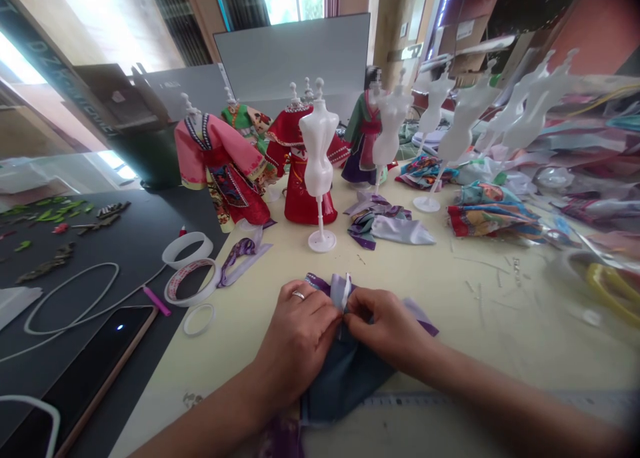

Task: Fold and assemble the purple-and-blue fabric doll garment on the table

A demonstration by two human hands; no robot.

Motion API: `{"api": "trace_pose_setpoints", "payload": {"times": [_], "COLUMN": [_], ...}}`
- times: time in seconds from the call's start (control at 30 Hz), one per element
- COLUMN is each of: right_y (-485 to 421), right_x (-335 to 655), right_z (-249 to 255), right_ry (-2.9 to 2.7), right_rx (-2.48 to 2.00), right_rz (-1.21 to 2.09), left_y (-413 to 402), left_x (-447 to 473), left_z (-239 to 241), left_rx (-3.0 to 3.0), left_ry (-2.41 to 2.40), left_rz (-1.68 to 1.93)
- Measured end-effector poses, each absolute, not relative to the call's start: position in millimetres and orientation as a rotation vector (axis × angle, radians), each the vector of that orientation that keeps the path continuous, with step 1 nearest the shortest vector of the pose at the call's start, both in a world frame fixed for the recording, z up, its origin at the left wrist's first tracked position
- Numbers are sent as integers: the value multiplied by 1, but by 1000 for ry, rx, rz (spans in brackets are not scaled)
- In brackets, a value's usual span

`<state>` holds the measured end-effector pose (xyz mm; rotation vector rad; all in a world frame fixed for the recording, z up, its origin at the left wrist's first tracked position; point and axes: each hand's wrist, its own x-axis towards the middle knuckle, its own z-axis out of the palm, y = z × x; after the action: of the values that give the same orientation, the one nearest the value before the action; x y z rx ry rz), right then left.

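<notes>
A small doll garment of grey-blue cloth with purple and lilac trim lies on the cream table in front of me. My left hand, a ring on one finger, presses and pinches its upper part from the left. From the right, my right hand pinches the cloth close to a white strip at the top. The fingertips of both hands almost meet there. What lies between them is partly hidden. Just beyond stands a bare white mini mannequin.
Dressed mannequins stand behind, one in a pink robe. Tape rolls, a phone and a cable are at left. Lilac cloth pieces and a folded garment lie beyond my hands. Yellow-handled scissors rest at right.
</notes>
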<state>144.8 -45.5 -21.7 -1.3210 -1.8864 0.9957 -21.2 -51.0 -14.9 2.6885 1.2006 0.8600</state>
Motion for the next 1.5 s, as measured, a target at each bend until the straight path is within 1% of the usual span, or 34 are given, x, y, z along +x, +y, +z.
{"api": "trace_pose_setpoints", "payload": {"times": [0.27, 0.67, 0.83, 1.33, 1.5], "right_y": [-45, -41, -41, -40, -39], "right_x": [144, 147, 148, 147, 147], "right_z": [-21, -20, -21, -27, -30], "right_ry": [-1852, -1539, -1452, -1457, -1500], "right_rx": [-1312, -1180, -1151, -1144, -1164], "right_rz": [1074, 1503, 1591, 1526, 1444], "left_y": [-50, -48, -48, -49, -50], "left_x": [-18, -18, -19, -20, -18], "left_z": [-16, -10, -9, -7, -9], "left_rx": [2572, 1975, 1812, 1852, 1945], "left_ry": [1190, 1252, 1276, 1350, 1335], "left_rz": [916, 867, 821, 867, 888]}}
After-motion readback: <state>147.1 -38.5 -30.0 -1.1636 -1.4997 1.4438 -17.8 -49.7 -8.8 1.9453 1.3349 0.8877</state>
